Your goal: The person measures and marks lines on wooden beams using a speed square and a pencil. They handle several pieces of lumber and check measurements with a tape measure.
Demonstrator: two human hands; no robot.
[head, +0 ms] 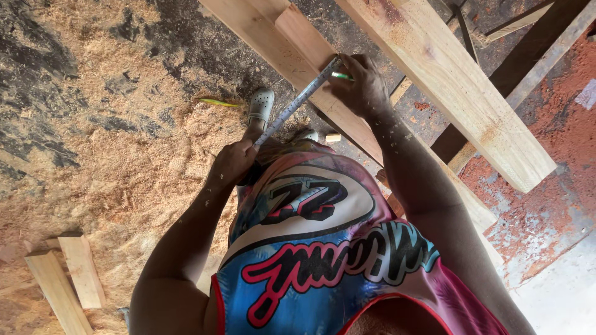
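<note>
w/ left hand [231,162] gripping the tape case and right hand [363,84] pinching a green pencil [341,75] on the tape measure [298,100] over the plank [323,80], imo keep tape taut & flat b4 marking.

A carpentry workshop: sawdust-covered floor [124,155], stacked planks [447,80].

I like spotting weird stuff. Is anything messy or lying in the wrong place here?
Yes. Sawdust is spread thick over the floor, and a yellow-green pencil lies loose in it, away from both hands. The right hand holds a green pencil at the plank, beside the tape measure.
</note>
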